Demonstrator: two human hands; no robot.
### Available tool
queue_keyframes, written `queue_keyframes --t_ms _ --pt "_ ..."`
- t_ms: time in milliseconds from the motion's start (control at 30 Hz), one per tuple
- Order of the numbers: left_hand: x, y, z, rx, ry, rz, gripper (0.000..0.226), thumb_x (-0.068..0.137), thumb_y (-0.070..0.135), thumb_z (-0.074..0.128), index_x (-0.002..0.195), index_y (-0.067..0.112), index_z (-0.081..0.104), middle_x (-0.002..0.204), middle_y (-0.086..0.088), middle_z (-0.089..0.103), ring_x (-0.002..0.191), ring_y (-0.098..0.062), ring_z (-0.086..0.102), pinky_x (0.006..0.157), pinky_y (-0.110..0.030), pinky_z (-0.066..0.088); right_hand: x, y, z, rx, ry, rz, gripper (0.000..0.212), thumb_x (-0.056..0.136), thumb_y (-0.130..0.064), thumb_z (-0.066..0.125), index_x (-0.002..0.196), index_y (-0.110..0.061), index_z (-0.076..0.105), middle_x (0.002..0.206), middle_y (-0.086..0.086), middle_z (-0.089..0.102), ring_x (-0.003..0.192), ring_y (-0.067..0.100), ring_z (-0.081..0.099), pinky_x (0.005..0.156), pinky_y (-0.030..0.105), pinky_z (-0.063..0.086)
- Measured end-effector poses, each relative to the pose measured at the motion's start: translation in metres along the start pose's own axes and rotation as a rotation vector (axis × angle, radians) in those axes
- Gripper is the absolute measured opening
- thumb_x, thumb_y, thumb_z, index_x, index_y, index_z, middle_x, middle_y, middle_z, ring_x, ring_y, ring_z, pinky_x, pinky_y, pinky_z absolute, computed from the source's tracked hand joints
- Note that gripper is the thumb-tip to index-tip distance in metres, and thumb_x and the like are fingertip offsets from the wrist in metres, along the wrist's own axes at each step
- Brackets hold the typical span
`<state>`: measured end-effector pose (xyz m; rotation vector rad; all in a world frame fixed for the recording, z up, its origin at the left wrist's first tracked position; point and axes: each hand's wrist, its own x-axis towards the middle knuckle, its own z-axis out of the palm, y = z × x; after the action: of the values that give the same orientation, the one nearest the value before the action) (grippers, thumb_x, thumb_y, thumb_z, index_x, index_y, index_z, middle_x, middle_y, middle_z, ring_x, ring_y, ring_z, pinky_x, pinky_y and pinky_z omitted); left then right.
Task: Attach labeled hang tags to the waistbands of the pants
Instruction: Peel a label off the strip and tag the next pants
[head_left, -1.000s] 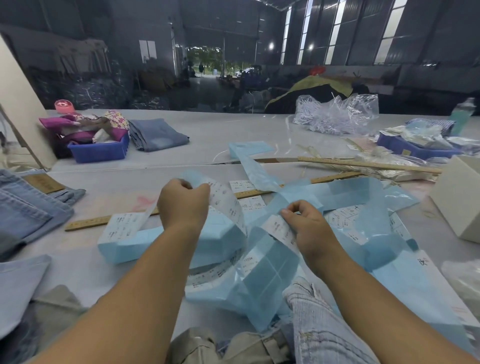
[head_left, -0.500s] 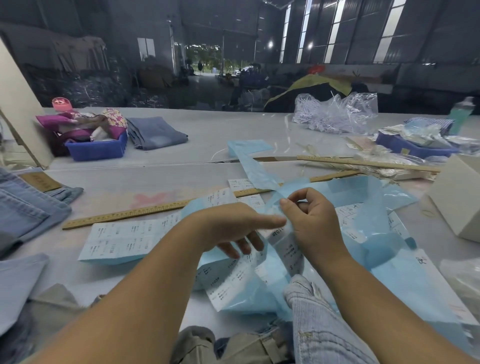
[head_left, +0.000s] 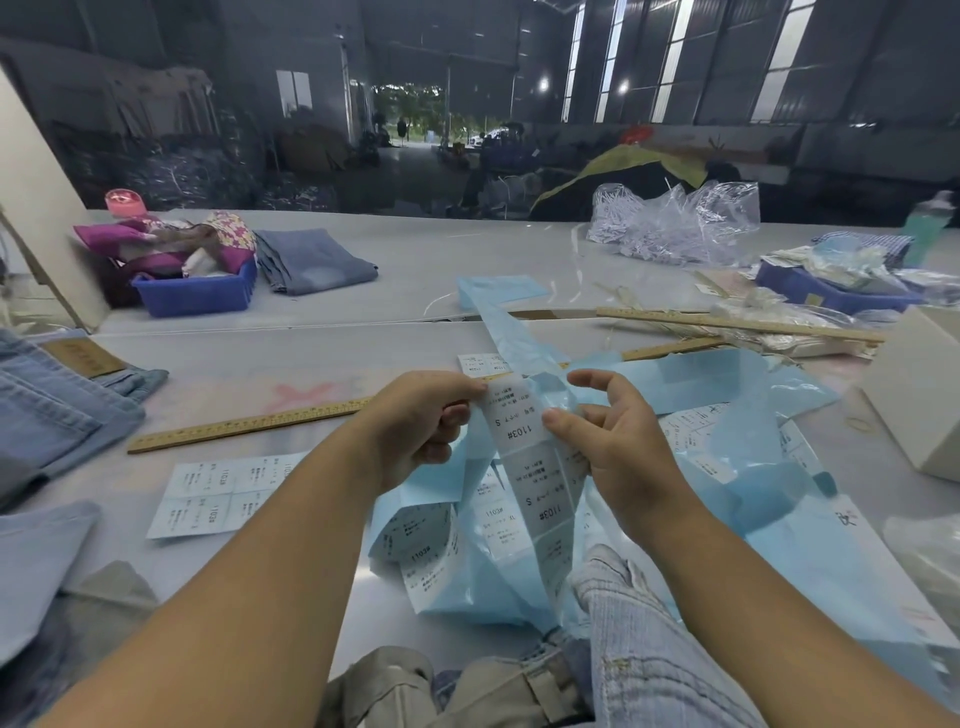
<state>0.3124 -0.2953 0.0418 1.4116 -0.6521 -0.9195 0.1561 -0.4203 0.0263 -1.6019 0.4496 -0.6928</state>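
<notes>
A long light-blue strip of printed labels (head_left: 524, 462), marked 1103# and S, is raised above the table between both hands. My left hand (head_left: 421, 426) pinches its left edge near the top. My right hand (head_left: 608, 436) holds the right edge with the thumb on the printed face, fingers loosely spread. More of the blue label backing (head_left: 727, 384) lies tangled across the table to the right. A separate label sheet (head_left: 223, 493) lies flat at the left. Light striped denim pants (head_left: 654, 649) and khaki pants (head_left: 493, 691) lie at the near edge.
A wooden ruler (head_left: 249, 423) lies across the table; more wooden sticks (head_left: 727, 322) lie at the right. Jeans (head_left: 57, 405) are stacked at the left. Blue bins (head_left: 197, 291) (head_left: 826, 291), folded denim (head_left: 311, 260), a plastic bag (head_left: 670, 223) and a white box (head_left: 919, 384) stand around.
The label strip has been pulled up and straightened between both hands, printed side facing me. My left hand moved from reaching over the strip to pinching its left edge.
</notes>
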Motion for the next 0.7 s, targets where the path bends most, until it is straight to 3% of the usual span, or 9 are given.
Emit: queue_keyframes --t_ms 100,167,233,367,467,533,633,700 --pt "0.001 0.0 0.002 0.015 0.081 0.028 0.026 0.095 0.017 0.053 0.069 0.016 0.055 0.052 0.005 0.032 0.047 -0.01 0.019 0.04 -0.02 0.019 0.001 0.001 0.002 -0.034 0.036 -0.007 0.032 0.088 -0.019 0.07 0.112 -0.029 0.051 0.082 0.023 0.068 0.077 0.024 0.07 0.069 0.04 0.058" --pt "0.004 0.001 0.001 0.028 0.267 0.081 0.033 0.093 0.015 0.057 0.06 0.017 0.052 0.049 0.006 0.034 0.042 -0.01 0.023 0.038 -0.019 0.022 0.003 0.003 0.001 -0.093 0.087 0.011 0.034 0.088 -0.026 0.069 0.117 -0.025 0.051 0.087 0.025 0.066 0.081 0.03 0.068 0.077 0.043 0.056" --pt "0.007 0.001 -0.008 -0.04 0.525 0.119 0.034 0.092 0.015 0.057 0.059 0.017 0.052 0.051 0.004 0.038 0.044 -0.011 0.028 0.04 -0.02 0.024 0.005 0.005 0.0 -0.107 0.078 0.114 0.041 0.089 -0.026 0.069 0.124 -0.017 0.05 0.086 0.019 0.069 0.075 0.027 0.064 0.076 0.038 0.054" --pt "0.009 -0.005 -0.034 -0.197 0.869 0.091 0.027 0.092 0.022 0.054 0.065 0.018 0.05 0.067 -0.002 0.047 0.051 -0.017 0.034 0.048 -0.027 0.034 0.001 0.013 0.003 -0.416 -0.29 0.444 0.03 0.088 -0.027 0.07 0.114 -0.019 0.056 0.088 0.005 0.071 0.076 0.015 0.063 0.073 0.032 0.051" --pt "0.009 -0.007 -0.036 -0.342 0.939 0.077 0.024 0.094 0.027 0.053 0.072 0.017 0.057 0.066 0.001 0.056 0.048 -0.014 0.043 0.047 -0.025 0.047 0.0 0.016 0.004 -0.477 -0.383 0.484 0.02 0.089 -0.026 0.069 0.106 -0.021 0.061 0.094 0.006 0.073 0.078 0.015 0.066 0.076 0.032 0.056" --pt "0.008 -0.004 -0.032 -0.398 0.896 0.096 0.021 0.096 0.031 0.054 0.084 0.016 0.061 0.068 0.002 0.063 0.051 -0.012 0.052 0.052 -0.026 0.053 0.001 0.016 0.004 -0.453 -0.407 0.476 0.021 0.089 -0.02 0.068 0.109 -0.022 0.061 0.098 0.007 0.072 0.08 0.016 0.068 0.078 0.033 0.058" --pt "0.008 -0.001 -0.022 -0.012 0.838 0.054 0.029 0.091 0.038 0.059 0.104 0.013 0.058 0.092 -0.004 0.069 0.076 -0.02 0.062 0.069 -0.035 0.049 0.002 0.019 0.004 -0.437 -0.441 0.466 0.024 0.089 -0.012 0.066 0.108 -0.025 0.062 0.105 0.006 0.07 0.087 0.016 0.067 0.081 0.034 0.058" --pt "0.005 -0.003 -0.009 0.348 0.802 0.029 0.051 0.084 0.042 0.067 0.118 0.01 0.049 0.109 -0.009 0.063 0.089 -0.027 0.057 0.075 -0.036 0.043 0.003 0.024 0.004 -0.494 -0.424 0.461 0.025 0.089 -0.01 0.065 0.109 -0.025 0.063 0.109 0.004 0.067 0.091 0.017 0.064 0.085 0.035 0.056"
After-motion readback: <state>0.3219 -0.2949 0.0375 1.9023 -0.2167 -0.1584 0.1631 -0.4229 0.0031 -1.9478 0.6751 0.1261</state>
